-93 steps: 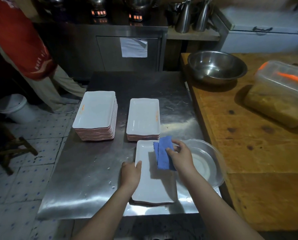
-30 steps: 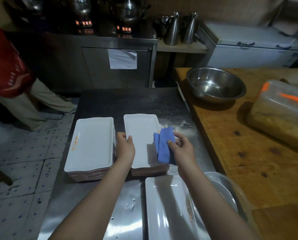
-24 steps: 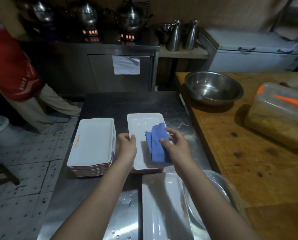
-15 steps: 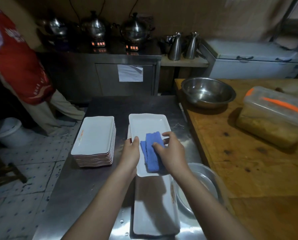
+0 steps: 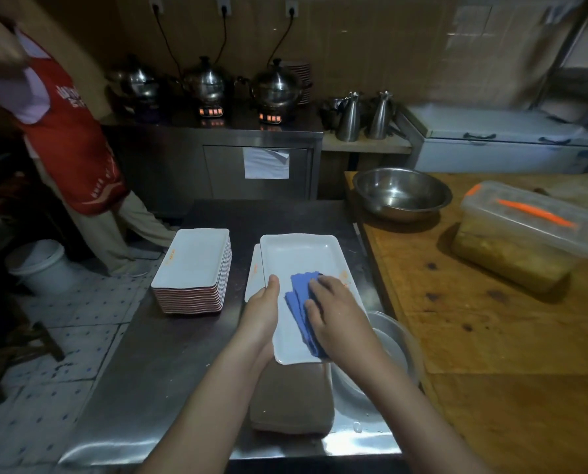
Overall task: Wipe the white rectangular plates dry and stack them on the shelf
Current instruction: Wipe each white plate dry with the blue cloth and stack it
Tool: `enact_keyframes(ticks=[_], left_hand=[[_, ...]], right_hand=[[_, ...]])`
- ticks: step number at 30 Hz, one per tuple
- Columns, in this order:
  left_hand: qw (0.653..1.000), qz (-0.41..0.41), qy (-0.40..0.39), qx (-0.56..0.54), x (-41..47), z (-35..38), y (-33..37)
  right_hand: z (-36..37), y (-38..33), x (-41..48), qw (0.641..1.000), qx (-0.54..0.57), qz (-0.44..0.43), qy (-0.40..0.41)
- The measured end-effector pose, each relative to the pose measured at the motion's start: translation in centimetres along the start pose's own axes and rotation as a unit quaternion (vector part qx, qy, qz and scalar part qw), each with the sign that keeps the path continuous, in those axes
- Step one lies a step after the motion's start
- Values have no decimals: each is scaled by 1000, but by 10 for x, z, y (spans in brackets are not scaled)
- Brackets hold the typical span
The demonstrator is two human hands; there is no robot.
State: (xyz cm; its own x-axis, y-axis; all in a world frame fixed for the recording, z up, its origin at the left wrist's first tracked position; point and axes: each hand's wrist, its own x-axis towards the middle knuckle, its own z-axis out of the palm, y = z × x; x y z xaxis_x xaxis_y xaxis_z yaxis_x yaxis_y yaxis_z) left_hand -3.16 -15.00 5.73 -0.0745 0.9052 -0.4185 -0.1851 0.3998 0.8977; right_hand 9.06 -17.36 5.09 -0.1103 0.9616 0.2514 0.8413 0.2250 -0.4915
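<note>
One steel table (image 5: 169, 371). Two plate stacks on it: tall stack (image 5: 196, 258) left, short stack (image 5: 255, 278) right. One white plate (image 5: 299, 258) held above short stack, left hand (image 5: 261, 313) gripping its left rim. Right hand (image 5: 337, 313) clutches one blue cloth (image 5: 299, 295) against plate.

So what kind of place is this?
Probably a restaurant kitchen: there's a tall stack of white rectangular plates, three shiny steel kettles on electric bases, and a stainless steel worktable.
</note>
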Motion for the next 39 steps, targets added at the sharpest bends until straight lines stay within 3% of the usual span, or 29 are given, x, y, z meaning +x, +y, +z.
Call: enact_keyframes(ticks=[4, 9, 16, 22, 25, 29, 39], left_hand=[[999, 18, 17, 26, -8, 5, 2], [996, 35, 49, 61, -21, 9, 5], [996, 42, 20, 76, -29, -5, 2], [994, 32, 57, 85, -28, -28, 2], [994, 35, 74, 75, -29, -34, -1], [996, 34, 68, 44, -29, -39, -4], [997, 31, 44, 50, -39, -35, -2]], right_hand=[[4, -5, -8, 993, -31, -100, -59], [13, -11, 24, 991, -77, -87, -63], [7, -9, 59, 972, -226, -59, -26], [4, -1, 28, 971, -235, 35, -21], [17, -9, -3, 974, -224, 20, -5], [33, -17, -33, 985, -165, 7, -41], [8, -18, 5, 978, -201, 53, -16]])
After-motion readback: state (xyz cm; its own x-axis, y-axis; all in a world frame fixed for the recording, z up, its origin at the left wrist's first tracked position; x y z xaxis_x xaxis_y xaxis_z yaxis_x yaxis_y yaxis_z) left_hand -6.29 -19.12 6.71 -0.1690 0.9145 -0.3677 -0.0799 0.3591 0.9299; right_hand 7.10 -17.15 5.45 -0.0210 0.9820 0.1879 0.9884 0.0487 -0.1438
